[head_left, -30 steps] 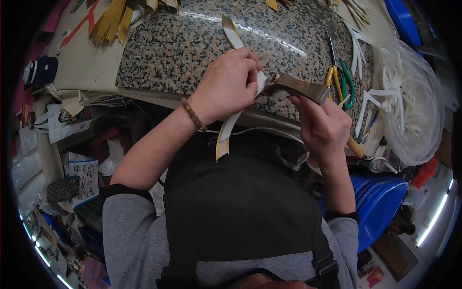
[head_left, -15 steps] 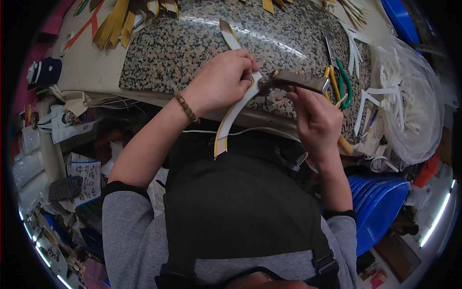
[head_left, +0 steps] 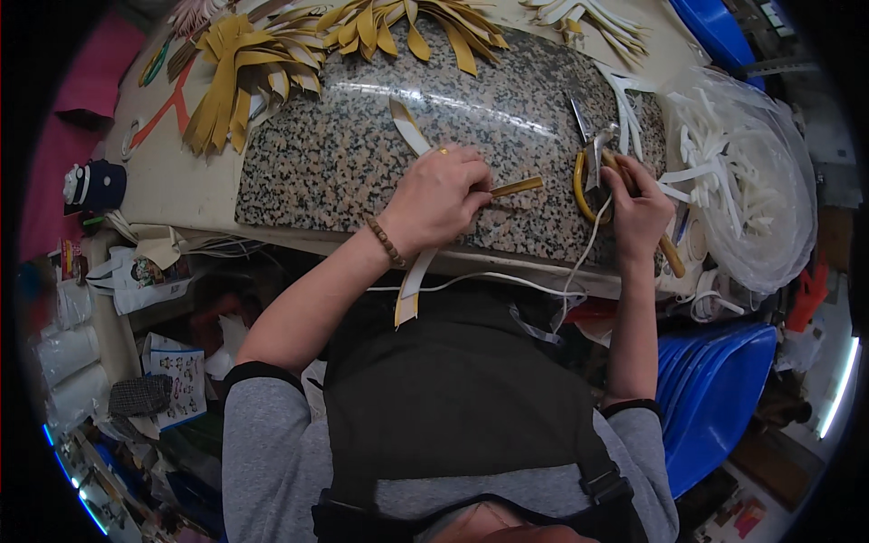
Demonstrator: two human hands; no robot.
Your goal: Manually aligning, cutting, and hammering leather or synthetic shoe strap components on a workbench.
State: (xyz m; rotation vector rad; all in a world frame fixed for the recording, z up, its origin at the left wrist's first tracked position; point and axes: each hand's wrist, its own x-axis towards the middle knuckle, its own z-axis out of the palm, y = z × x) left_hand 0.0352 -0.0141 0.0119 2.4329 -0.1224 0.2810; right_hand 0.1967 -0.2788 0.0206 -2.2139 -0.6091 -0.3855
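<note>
My left hand [head_left: 439, 199] now presses the long white-and-tan strip [head_left: 409, 136] flat on the granite slab [head_left: 344, 154], fingers curled and pinching a short tan strip [head_left: 516, 187] that has appeared at their tips. My right hand [head_left: 636, 204] has left the strip and moved right, fingers closed around the yellow-handled scissors [head_left: 587, 176].

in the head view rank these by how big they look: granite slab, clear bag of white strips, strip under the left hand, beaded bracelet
1. Granite slab
2. Clear bag of white strips
3. Strip held by the left hand
4. Beaded bracelet
The fisheye shrinks the bag at the rim, yet the order looks safe.
</note>
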